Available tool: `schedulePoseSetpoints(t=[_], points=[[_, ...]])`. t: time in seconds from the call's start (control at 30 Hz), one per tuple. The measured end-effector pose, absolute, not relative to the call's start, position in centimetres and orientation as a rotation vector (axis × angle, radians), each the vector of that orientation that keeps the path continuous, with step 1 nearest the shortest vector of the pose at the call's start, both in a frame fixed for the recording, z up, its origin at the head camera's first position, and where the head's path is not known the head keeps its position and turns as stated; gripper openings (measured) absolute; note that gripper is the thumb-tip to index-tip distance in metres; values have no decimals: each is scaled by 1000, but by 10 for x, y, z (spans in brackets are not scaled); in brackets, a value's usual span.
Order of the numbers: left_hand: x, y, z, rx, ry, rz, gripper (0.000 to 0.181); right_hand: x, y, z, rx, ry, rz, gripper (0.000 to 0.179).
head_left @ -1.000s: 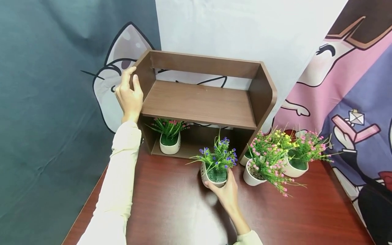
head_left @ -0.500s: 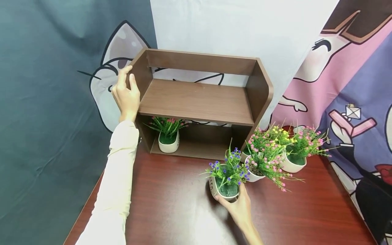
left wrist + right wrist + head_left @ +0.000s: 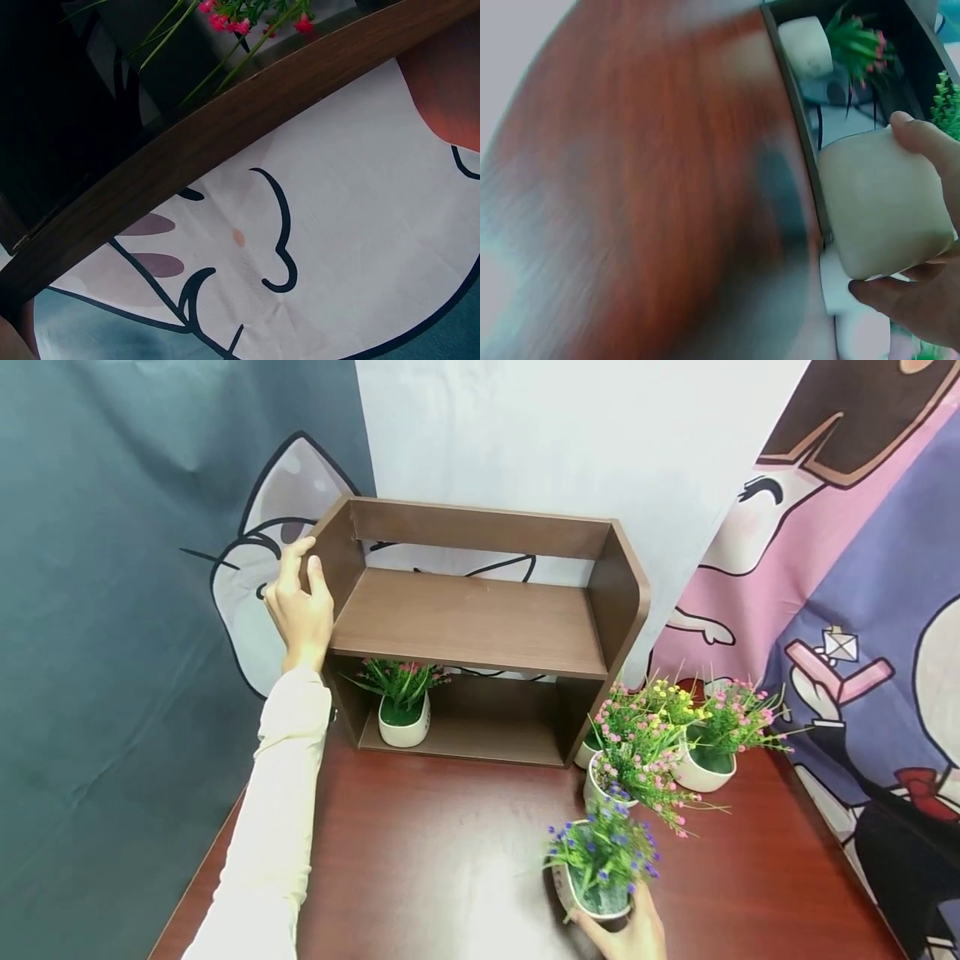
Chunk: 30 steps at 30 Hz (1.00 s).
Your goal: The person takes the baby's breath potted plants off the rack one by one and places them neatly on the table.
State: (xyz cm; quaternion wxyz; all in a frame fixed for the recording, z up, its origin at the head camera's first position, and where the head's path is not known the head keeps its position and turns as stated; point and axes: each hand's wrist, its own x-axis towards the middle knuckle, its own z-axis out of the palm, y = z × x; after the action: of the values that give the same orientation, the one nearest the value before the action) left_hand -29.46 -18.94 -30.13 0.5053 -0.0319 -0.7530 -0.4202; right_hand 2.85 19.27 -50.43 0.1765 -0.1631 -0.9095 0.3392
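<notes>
Blue-flowered plant (image 3: 603, 864) is being held at the near R of the tabletop (image 3: 420, 860), well apart from the shelf (image 3: 468, 618); it's prob. hovering, but contact isn't showing clearly. R hand (image 3: 637, 935) is grasping its white pot (image 3: 885, 202), thumb & fingers (image 3: 885, 292) gripping opp. sides. Pot's looking stiff & smooth, so prob. a bit slippery; whole thing's prob. handling light, w/ soft, bendy sprigs, so best hold is the pot wall, not the stems. Just beyond, a pink-flowered plant (image 3: 637, 768) is spilling sprigs to the R; behind it, other pots (image 3: 705, 777) are crowding by the shelf's R end, yellow blooms (image 3: 667, 697) among them. Red-flowered plant (image 3: 405, 714) is sitting on the shelf's lower level, L end. L hand (image 3: 300, 610) is gripping the shelf's L side edge, apparently w/ thumb inside. Printed cloth (image 3: 105, 693) is hanging behind.
</notes>
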Motion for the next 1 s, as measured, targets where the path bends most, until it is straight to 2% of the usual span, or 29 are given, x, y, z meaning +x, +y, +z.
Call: schedulePoseSetpoints(t=[0.13, 0.27, 0.43, 0.7, 0.83, 1.0], points=[[-293, -190, -305, -80, -1808, -1012, 26, 45, 206, -513, -567, -2434, 841, 88], [-293, -191, -306, -94, -1775, -1004, 26, 52, 225, -517, -788, -2424, 879, 89], [-294, -190, -305, -100, -1773, -1011, 28, 54, 254, -537, -1043, -2279, 952, 79], [-297, -189, -304, -101, -1783, -1023, 28, 47, 269, -507, -1026, -2195, 845, 65], [-298, -192, -303, -120, -1782, -987, 27, 37, 280, -506, -1020, -2278, 889, 69], [-300, -190, -305, -114, -1780, -992, 26, 22, 299, -509, -867, -2324, 1047, 76]])
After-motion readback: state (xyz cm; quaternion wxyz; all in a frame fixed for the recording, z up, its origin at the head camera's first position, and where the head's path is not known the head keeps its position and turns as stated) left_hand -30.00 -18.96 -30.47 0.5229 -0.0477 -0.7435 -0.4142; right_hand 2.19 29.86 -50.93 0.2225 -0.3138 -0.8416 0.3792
